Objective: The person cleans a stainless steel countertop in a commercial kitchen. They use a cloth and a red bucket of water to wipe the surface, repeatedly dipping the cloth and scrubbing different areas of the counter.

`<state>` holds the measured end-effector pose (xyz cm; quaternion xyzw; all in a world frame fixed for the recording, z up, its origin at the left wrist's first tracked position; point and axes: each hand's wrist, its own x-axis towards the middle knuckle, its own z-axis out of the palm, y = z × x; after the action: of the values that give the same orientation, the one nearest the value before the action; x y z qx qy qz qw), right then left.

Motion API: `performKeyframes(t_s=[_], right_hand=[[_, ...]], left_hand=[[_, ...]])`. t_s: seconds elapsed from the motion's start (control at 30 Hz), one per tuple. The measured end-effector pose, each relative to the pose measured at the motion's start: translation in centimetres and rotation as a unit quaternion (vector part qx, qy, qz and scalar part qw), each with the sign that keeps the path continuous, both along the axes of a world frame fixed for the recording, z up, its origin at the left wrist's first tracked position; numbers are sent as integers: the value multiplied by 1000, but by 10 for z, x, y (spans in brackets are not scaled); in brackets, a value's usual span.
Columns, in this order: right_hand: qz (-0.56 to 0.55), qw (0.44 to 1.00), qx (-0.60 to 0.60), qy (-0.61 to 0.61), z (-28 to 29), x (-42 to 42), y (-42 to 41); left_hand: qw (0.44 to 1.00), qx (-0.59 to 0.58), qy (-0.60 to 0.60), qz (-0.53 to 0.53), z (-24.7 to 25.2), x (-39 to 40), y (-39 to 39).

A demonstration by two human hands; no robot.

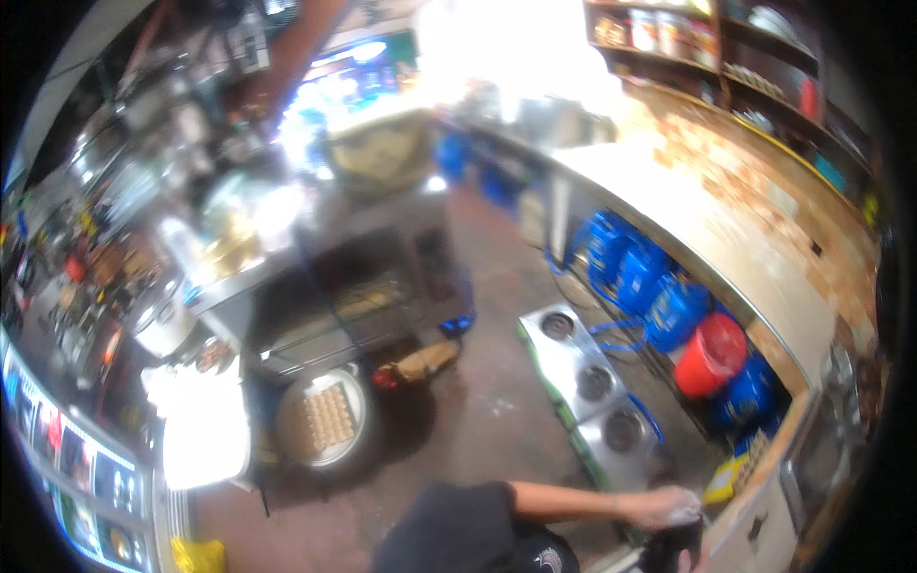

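Note:
From the bottom edge, my left arm in a black short sleeve stretches rightward. My left hand [663, 507] is at the counter's near end, its fingers blurred and whitish. A dark object [670, 548] lies directly below it; blur hides what it is and whether the hand grips it. Only part of my right hand [691, 562] shows at the bottom edge, beside that dark object, and its hold is unclear. A yellow packet [723, 480] sits just right of my left hand. The metal gas stove [584, 351] with several burners is beyond my left arm.
Blue gas cylinders [677, 308] and a red bucket [711, 354] stand under the tiled counter [716, 243]. Hoses cross the floor [494, 358]. At left, a round metal pan [364, 415] holds an egg tray [329, 419], near a metal work table [229, 286].

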<state>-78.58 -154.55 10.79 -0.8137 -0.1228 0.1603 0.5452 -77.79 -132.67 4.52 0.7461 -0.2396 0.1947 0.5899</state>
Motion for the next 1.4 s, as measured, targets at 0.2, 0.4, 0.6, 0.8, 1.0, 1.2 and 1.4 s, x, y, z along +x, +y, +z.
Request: performKeyframes(t_s=[0.2,0.4,0.6,0.8,1.0,1.2,1.4], right_hand=[[98,992,75,2,-96,65,13],[147,987,70,-13,-84,65,37],[51,997,54,17,-61,17,-51],[-240,939,-149,-198,24,-77,-179],[-313,785,-337,-415,95,-124,-217],[-487,759,-272,-337,81,-127,-362],[-466,783,-122,-393,210,-62,-232]], left_hand=[[994,-80,29,-62,-2,29,35],[985,-74,124,-96,41,5,66],[978,62,56,-192,63,7,8],[915,-5,108,-388,100,15,-145],[885,-106,-7,-454,141,9,-257],[866,-177,118,-452,169,14,-300],[674,-265,288,-626,152,82,-265]])
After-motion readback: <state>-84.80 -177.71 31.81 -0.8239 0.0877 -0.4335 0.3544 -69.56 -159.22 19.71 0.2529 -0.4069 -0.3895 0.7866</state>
